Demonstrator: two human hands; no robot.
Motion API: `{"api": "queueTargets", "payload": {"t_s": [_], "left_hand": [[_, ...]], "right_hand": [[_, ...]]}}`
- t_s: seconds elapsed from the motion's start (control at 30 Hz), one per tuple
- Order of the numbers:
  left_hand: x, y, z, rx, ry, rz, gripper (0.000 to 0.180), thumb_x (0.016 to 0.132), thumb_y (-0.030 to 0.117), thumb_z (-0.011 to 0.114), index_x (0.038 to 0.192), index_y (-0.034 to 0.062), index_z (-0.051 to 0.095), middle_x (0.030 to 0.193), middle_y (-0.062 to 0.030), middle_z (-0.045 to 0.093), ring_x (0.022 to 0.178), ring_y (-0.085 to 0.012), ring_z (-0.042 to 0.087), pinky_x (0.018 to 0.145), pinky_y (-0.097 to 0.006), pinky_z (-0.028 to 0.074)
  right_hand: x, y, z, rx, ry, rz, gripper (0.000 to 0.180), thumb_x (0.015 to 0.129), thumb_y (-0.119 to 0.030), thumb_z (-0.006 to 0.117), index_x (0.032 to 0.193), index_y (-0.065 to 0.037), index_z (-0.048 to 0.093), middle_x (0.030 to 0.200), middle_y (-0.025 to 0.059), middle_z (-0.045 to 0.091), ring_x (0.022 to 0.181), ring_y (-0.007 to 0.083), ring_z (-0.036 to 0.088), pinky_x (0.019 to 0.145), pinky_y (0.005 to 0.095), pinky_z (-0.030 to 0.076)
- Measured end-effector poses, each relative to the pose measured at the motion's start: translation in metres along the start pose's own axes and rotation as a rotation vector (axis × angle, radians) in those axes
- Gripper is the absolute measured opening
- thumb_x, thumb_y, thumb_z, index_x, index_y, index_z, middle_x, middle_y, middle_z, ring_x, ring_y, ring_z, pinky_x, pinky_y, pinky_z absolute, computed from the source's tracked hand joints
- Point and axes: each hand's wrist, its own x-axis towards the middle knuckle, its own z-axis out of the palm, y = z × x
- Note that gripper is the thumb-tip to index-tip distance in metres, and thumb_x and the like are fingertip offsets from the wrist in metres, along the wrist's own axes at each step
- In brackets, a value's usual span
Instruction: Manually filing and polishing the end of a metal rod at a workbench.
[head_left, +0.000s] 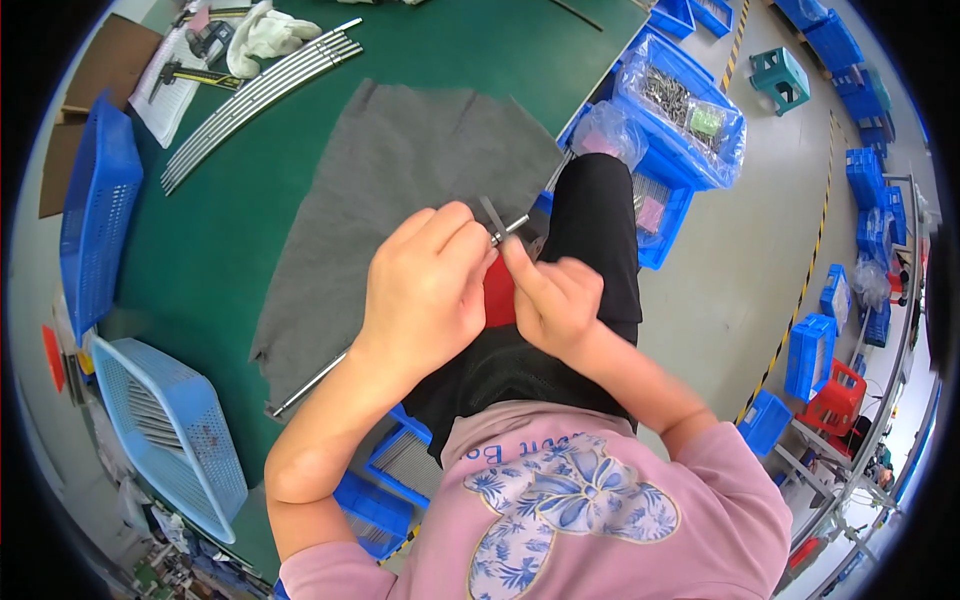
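Observation:
My left hand is closed around a thin shiny metal rod. The rod runs slantwise under my left forearm, and its far end sticks out past my fingers. Close by, my right hand has its fingers curled and one finger or thumb pressed toward that end. A narrow flat grey strip, slightly blurred, crosses the rod there and seems pinched in my right hand; its kind cannot be made out. Beneath both hands lies a dark grey cloth on the green table.
Several metal rods lie at the far left near white gloves and calipers. A blue basket and a light blue basket line the left edge. Blue bins of metal parts stand at the right.

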Motion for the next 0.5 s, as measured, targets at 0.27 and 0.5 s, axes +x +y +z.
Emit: {"api": "queueTargets", "payload": {"t_s": [0.27, 0.5], "left_hand": [[0.000, 0.000, 0.000, -0.005, -0.030, -0.005, 0.018, 0.066, -0.006, 0.067, 0.072, 0.0024, 0.051, 0.073, -0.0096, 0.049, 0.065, -0.0296, 0.052, 0.057, -0.039, 0.043], [0.001, 0.000, 0.000, 0.006, 0.002, -0.015, 0.018, 0.065, -0.006, 0.068, 0.070, 0.0025, 0.053, 0.071, -0.0087, 0.050, 0.062, -0.0283, 0.052, 0.054, -0.038, 0.042]], "right_hand": [[-0.021, 0.011, 0.004, 0.039, 0.017, -0.039, 0.049, 0.062, 0.002, 0.063, 0.110, -0.003, 0.069, 0.054, -0.0001, 0.041, 0.042, 0.0147, 0.042, 0.042, 0.0289, 0.033], [-0.037, 0.005, -0.007, 0.113, -0.089, 0.020, 0.051, 0.067, 0.011, 0.060, 0.117, 0.003, 0.063, 0.055, 0.0025, 0.048, 0.042, 0.0165, 0.043, 0.041, 0.0291, 0.032]]}}
